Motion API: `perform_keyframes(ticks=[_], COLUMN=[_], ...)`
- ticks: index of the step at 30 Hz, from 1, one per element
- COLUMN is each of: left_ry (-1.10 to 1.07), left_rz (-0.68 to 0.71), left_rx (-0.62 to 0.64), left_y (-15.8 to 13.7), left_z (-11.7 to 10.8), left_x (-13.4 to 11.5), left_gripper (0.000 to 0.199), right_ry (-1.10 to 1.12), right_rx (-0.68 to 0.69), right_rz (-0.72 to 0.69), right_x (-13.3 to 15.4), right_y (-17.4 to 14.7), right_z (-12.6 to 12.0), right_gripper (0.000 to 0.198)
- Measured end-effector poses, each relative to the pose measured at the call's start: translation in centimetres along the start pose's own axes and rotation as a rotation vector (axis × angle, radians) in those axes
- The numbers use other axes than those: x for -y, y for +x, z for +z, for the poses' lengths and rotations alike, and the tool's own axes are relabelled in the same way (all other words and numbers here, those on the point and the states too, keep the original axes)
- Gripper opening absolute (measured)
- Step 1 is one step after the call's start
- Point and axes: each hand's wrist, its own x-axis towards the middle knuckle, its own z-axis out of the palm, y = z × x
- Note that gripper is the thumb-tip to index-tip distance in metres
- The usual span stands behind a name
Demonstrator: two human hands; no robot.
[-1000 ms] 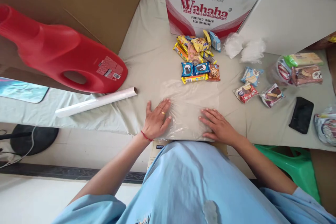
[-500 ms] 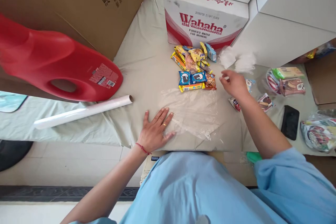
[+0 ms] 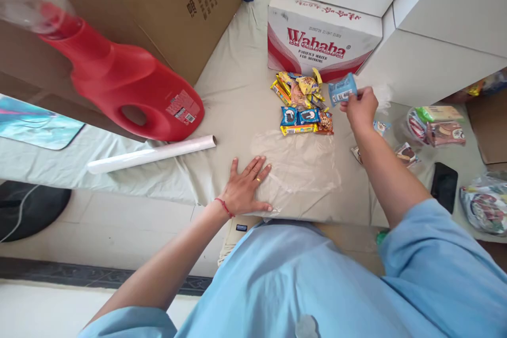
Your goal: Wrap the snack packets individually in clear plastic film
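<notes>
The left hand [image 3: 244,191] lies flat, fingers spread and grasping nothing, at eight o'clock on a clear plastic sheet [image 3: 307,166]. At one o'clock from its middle, the right hand [image 3: 362,107] pinches a small light-blue wrapped packet [image 3: 340,90], seemingly above the grey-green cloth [image 3: 232,84]; yellow-wrapped snacks [image 3: 307,85] lie at twelve.

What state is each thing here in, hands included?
Left hand: open, palm down
Right hand: closed, gripping
Blue packet: held by the right hand
Clear film: spread flat, wrinkled
White roll: lying down
Red jug: clear cap on
Snack pile: loosely heaped
Phone: lying flat, dark
Wahaha carton: upright
</notes>
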Motion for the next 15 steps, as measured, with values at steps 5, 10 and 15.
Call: perform_keyframes(ticks=[5,10,15], left_ry=[0.028,0.06,0.102], left_rz=[0.007,0.004,0.021], left_rx=[0.055,0.089,0.108], left_y=[0.3,0.5,0.6], left_z=[-0.3,-0.4,-0.5], left_x=[0.2,0.3,0.7], left_gripper=[0.122,0.127,0.134], right_ry=[0.762,0.924,0.792], right_rx=[0.295,0.636,0.516], right_rz=[0.262,0.475,0.579], right_x=[2.7,2.2,-3.1], right_y=[-10.5,-19.6,-23.6], right_z=[1.1,1.0,-2.6], right_gripper=[0.024,0.041,0.039])
